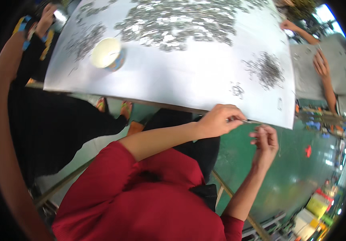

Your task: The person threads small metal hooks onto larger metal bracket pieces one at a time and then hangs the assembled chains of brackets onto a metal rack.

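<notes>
My left hand (220, 120) is over the near edge of the white-topped table (157, 82), its thumb and forefinger pinching a small thin metal piece (245, 121). Just right of it, past the edge, my right hand (266, 138) has curled fingers, close to the piece; whether its fingertips hold anything is too blurred to tell. Closest on the tabletop lie a small cluster of thin dark wire-like pieces (237, 90) and a small rectangular outline (279, 104). Behind them is a larger heap of thin dark pieces (267, 71).
Small flat shiny metal pieces (177, 24) cover the table's far middle. A paper cup (116, 62) stands at the left beside more thin dark pieces (86, 42). A person in black (56, 128) is at the left; other people's hands (321, 64) work at the right.
</notes>
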`<state>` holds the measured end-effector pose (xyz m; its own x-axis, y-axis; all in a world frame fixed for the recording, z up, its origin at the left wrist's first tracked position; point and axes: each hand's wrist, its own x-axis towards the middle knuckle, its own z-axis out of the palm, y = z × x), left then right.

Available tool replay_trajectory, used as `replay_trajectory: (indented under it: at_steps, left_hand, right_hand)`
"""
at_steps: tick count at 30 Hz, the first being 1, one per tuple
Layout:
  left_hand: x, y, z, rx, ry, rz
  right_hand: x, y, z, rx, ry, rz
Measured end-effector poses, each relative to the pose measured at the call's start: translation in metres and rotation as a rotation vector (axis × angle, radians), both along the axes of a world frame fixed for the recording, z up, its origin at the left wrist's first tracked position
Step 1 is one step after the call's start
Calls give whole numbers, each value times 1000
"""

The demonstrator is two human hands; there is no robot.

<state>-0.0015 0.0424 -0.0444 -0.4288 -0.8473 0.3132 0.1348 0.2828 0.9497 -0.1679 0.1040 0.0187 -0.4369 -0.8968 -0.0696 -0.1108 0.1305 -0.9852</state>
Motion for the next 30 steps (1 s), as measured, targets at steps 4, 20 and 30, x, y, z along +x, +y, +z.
replay_trajectory:
  at_steps: [4, 20, 30]
  left_hand:
    - [3, 6, 9, 98, 55, 22]
    - [13, 6, 34, 110, -5, -39]
    - [133, -150, -21, -400, -897, 856]
  right_hand:
    - [19, 11, 7, -6, -162, 85]
    - [30, 16, -3, -288, 217, -76]
    - [28, 17, -6, -288, 216, -36]
